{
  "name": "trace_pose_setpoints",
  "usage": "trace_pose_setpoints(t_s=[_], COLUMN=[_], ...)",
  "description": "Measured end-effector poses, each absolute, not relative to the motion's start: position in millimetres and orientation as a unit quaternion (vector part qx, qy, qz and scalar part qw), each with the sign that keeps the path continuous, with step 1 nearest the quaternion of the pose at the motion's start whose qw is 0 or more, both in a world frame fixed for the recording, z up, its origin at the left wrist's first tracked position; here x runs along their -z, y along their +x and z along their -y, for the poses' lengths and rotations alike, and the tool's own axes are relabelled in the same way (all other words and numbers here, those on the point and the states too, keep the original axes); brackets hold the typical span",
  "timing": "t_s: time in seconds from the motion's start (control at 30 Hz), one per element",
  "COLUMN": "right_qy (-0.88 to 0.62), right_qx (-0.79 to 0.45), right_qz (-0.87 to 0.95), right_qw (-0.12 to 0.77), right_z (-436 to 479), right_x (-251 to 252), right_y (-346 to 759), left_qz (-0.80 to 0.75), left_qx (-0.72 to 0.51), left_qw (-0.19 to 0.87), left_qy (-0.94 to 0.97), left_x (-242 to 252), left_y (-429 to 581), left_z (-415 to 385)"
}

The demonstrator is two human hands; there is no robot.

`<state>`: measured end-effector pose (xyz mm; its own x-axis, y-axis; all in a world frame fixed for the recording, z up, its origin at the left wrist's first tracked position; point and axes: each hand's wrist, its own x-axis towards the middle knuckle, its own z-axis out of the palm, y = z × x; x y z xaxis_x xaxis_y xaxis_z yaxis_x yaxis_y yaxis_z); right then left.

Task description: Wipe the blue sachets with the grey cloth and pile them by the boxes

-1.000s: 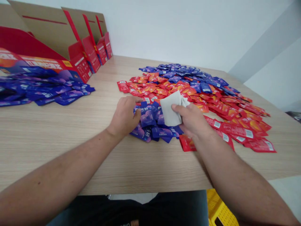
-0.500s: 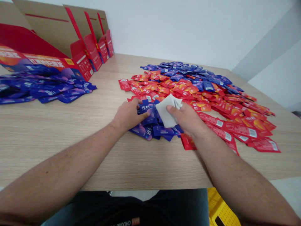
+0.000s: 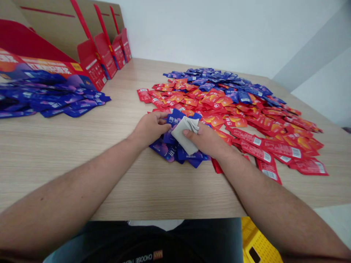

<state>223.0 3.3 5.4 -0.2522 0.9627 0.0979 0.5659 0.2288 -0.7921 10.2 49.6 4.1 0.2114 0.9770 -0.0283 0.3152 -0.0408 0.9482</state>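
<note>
L hand [image 3: 149, 129] pinches the left edge of a blue-purple fruit-puree-type sachet [image 3: 173, 119], thumb on the printed face, other fingers going round behind; grip narrow. R hand [image 3: 210, 140] holds a folded grey-white cloth [image 3: 183, 134], thumb flat on top, fingers mostly hidden underneath, so can't tell their spread.

Key relation: sachet sits btwn the two hands, just ahead of the person, L hand on its left side & nearer to it, R hand on the right w/ cloth overlapping the sachet's lower right. Sachet's long axis runs roughly away from the body, top end far, leaning a bit right; bottom end partly covered by L hand & cloth. Cloth's own long axis slants, near end toward the right. Looks like cloth & sachet touch, but can't tell if cloth is pressed on. Also can't tell how far sachet is off the small blue heap [image 3: 167, 151] below it.

Around: red-orange sachets [image 3: 263, 146] spread behind & to the right of the heap, a few near R forearm, barcodes up on several. More blue sachets [image 3: 216, 77] at the far edge of that spread, toward the wall [image 3: 219, 33]. Well off to L hand's left, a separate blue pile [image 3: 60, 101] in front of open red cartons [image 3: 90, 64] standing in a row. All on the wood-grain table [image 3: 109, 190]. Yellow plastic basket [image 3: 261, 243] below table edge, person's right.
</note>
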Motion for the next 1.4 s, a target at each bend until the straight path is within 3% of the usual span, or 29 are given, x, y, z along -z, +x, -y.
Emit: trace_pose_setpoints(t_s=[0.13, 0.4, 0.5, 0.6, 0.73, 0.9, 1.1, 1.23, 1.4], right_qy=[-0.529, -0.531, -0.515, -0.510, -0.458, -0.350, -0.387, -0.308, -0.422], right_qx=[-0.326, -0.311, -0.267, -0.099, 0.066, 0.022, 0.030, 0.000, -0.024], right_qz=[0.721, 0.723, 0.725, 0.728, 0.765, 0.864, 0.833, 0.886, 0.829], right_qw=[0.307, 0.314, 0.372, 0.447, 0.448, 0.361, 0.394, 0.346, 0.366], right_z=[-1, 3, 9, 20, 33, 31, 27, 29, 22], right_x=[-5, -3, -12, -25, -34, -24, -19, -16, -10], right_y=[222, 218, 219, 224, 224, 216, 214, 209, 213], left_qz=[-0.522, -0.551, -0.531, -0.476, -0.426, -0.432, -0.438, -0.453, -0.418], left_qx=[-0.361, -0.340, -0.408, -0.455, -0.447, -0.477, -0.470, -0.476, -0.483], left_qw=[0.472, 0.342, 0.407, 0.499, 0.618, 0.650, 0.650, 0.641, 0.662], left_qy=[0.612, 0.681, 0.621, 0.564, 0.487, 0.404, 0.405, 0.397, 0.392], left_x=[-3, -8, -6, -6, -15, -20, -17, -19, -20], left_y=[9, 8, 10, 15, 24, 29, 29, 28, 29], left_z=[-47, -40, -36, -28, -11, -2, -3, -4, -4])
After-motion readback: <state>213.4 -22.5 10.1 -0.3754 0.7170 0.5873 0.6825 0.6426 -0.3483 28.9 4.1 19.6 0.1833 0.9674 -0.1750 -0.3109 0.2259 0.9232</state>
